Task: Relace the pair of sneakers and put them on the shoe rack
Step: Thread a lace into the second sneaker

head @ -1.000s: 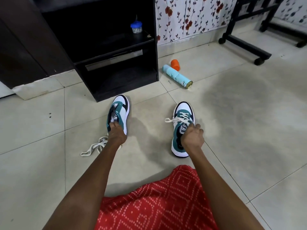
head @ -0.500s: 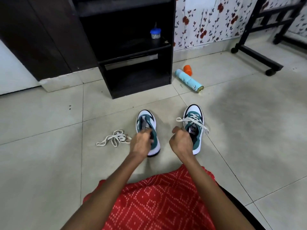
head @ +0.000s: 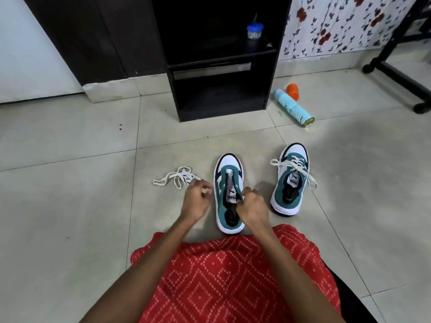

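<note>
Gripping the unlaced sneaker (head: 229,194) at its tongue with the right hand (head: 253,208), fingers curled tight on it, while it stands on the tiled floor (head: 70,206) just in front of the person's red garment (head: 233,276).

Just left of that shoe, the left hand (head: 197,201) has its fingers curled at the near end of the loose lace (head: 177,180), which lies in a tangle on the floor; whether they pinch it cannot be told. The laced sneaker (head: 291,183) stands just to the right, toe pointing away, its lace ends spread out to both sides. Farther off, the black shoe rack (head: 271,78) stands against the wall with a blue-lidded jar (head: 255,31) on its upper shelf. A pale blue spray can (head: 295,108) lies on its side right of the rack, an orange cap (head: 293,91) beside it.
</note>
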